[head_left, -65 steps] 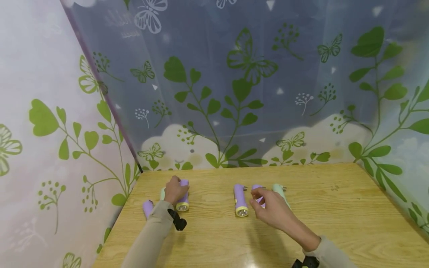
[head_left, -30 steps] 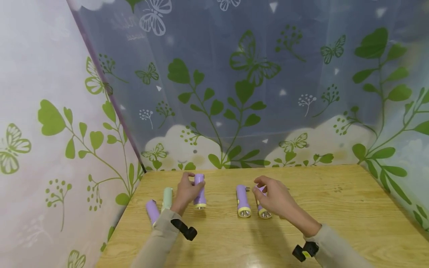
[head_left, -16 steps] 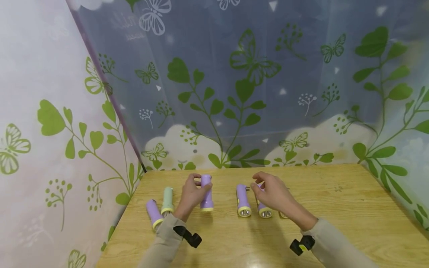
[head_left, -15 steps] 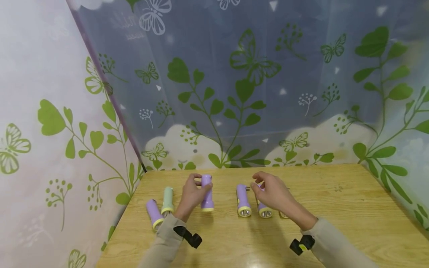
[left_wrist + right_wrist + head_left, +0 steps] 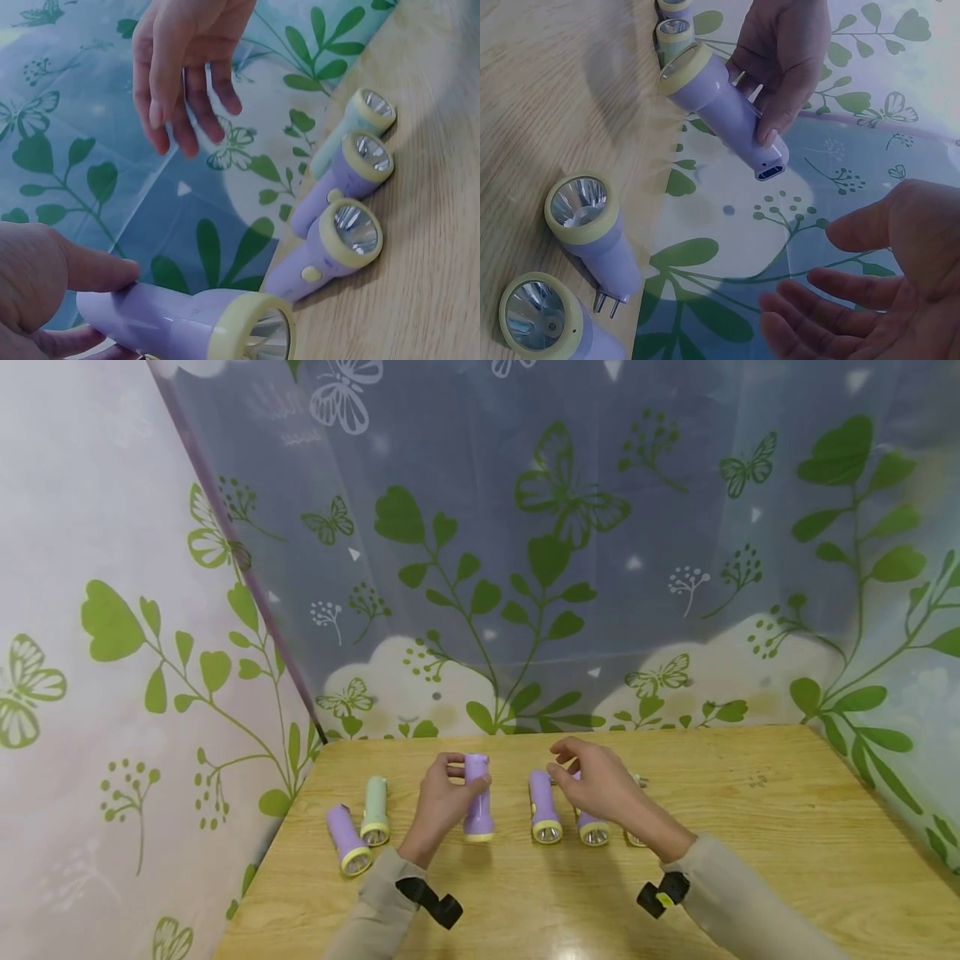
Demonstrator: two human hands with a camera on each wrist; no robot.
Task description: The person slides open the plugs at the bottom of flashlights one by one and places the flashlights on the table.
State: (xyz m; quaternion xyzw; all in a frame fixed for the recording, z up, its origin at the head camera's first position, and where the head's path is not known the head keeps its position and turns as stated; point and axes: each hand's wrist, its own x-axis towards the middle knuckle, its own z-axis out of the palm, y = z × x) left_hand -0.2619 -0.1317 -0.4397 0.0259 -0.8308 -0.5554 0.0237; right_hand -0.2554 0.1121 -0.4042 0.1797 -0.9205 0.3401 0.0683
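My left hand [image 5: 442, 802] grips a purple flashlight [image 5: 477, 806] with a yellow rim, thumb on one side and fingers on the other. It is lifted off the table, lens end down; the right wrist view shows a dark slot at its tail. My right hand [image 5: 602, 787] hangs with loosely bent fingers and holds nothing. Just left of and below it lie a purple flashlight [image 5: 543, 810] and a second purple flashlight [image 5: 593, 831], partly covered. A mint flashlight [image 5: 358, 124] beside them is mostly hidden by my right hand in the head view.
On the left of the wooden table [image 5: 510, 902] lie a mint flashlight [image 5: 376, 810] and a slanted purple flashlight [image 5: 348, 841]. One table flashlight shows plug prongs [image 5: 606, 303] at its tail. A printed curtain [image 5: 465, 527] stands behind the table's far edge.
My left hand has lifted the purple flashlight and moved right with it, uncovering the mint flashlight. My right hand has shifted slightly left.
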